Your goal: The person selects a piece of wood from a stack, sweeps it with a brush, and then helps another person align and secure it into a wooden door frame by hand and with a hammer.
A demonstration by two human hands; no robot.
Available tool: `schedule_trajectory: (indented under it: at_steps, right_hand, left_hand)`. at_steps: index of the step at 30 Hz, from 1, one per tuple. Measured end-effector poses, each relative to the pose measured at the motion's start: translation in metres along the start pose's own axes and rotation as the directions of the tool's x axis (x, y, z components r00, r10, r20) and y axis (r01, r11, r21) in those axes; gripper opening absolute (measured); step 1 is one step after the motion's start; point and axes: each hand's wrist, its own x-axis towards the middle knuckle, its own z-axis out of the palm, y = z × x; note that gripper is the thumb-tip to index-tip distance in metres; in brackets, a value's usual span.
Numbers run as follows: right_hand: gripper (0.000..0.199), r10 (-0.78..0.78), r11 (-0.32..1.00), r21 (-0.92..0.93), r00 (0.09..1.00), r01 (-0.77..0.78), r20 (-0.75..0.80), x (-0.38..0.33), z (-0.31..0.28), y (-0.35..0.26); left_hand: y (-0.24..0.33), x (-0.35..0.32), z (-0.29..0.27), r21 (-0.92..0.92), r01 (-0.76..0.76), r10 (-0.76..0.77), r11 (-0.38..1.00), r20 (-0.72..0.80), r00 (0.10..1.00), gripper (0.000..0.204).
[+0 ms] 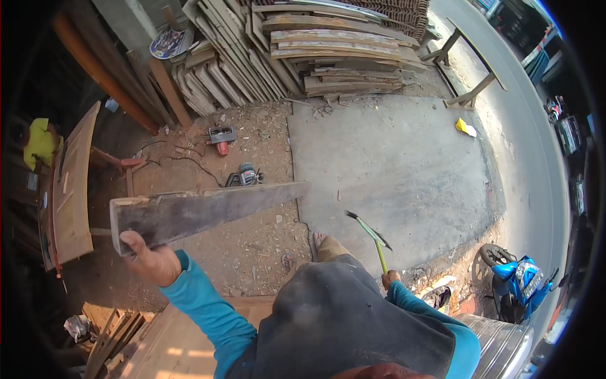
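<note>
Risk of slipping: long weathered grey wooden plank [208,211] gripped only at its near end by left hand [150,260], closed round it, far end hanging unsupported above sawdust-strewn ground [252,252]. Right hand [391,278] closed on green-handled claw hammer [372,235], head raised. Plank rough, dark-stained, chipped at the end.

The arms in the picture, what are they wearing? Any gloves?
Both arms wear long teal-blue sleeves that reach the wrists. The left hand and right hand are bare, with no gloves. No watch or rings show. A dark grey apron or garment covers the body between the arms.
</note>
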Motion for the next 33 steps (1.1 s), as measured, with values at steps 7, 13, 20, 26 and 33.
schedule_trajectory:
  at_steps: [7,13,20,26,33]
  right_hand:
    - [0.047,-0.178,0.955,0.259,0.979,0.147,0.099,-0.036,-0.084,-0.093]
    - [0.032,-0.316,0.794,0.595,0.919,0.12,0.235,0.015,-0.09,-0.126]
    - [0.04,-0.715,0.649,0.609,0.64,0.456,0.281,0.007,-0.156,-0.233]
    - [0.059,-0.749,0.624,0.63,0.583,0.463,0.314,-0.029,-0.127,-0.324]
    - [0.052,-0.805,0.307,-0.149,0.34,0.94,0.486,-0.139,0.005,-0.445]
  left_hand:
    - [0.077,0.013,-0.032,0.08,-0.075,0.081,0.994,-0.081,0.993,0.06]
    - [0.077,-0.013,-0.043,0.417,-0.123,0.221,0.901,-0.197,0.955,0.058]
    - [0.111,-0.067,-0.174,0.827,0.063,0.43,0.558,-0.353,0.831,0.056]
    - [0.162,-0.138,-0.259,0.827,0.218,0.52,0.519,-0.508,0.687,0.054]
    - [0.206,-0.191,-0.324,0.756,0.187,0.558,0.627,-0.603,0.57,0.063]
